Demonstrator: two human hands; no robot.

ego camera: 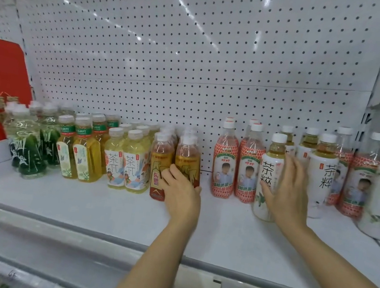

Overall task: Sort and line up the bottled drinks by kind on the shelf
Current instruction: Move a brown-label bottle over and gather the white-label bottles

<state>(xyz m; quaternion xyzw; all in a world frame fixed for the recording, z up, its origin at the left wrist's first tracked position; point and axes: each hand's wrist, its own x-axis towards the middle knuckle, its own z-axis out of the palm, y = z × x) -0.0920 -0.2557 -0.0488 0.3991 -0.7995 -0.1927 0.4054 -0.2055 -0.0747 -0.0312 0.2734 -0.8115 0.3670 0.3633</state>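
Left hand around amber bottle; right hand open on "茶粹" bottle, perhaps touching.

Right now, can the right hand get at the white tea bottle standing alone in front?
Probably yes: the right hand is spread against the white tea bottle already, and the shelf in front lies bare.

likely a shop: pegboard-backed shelf stocked with bottled drinks.
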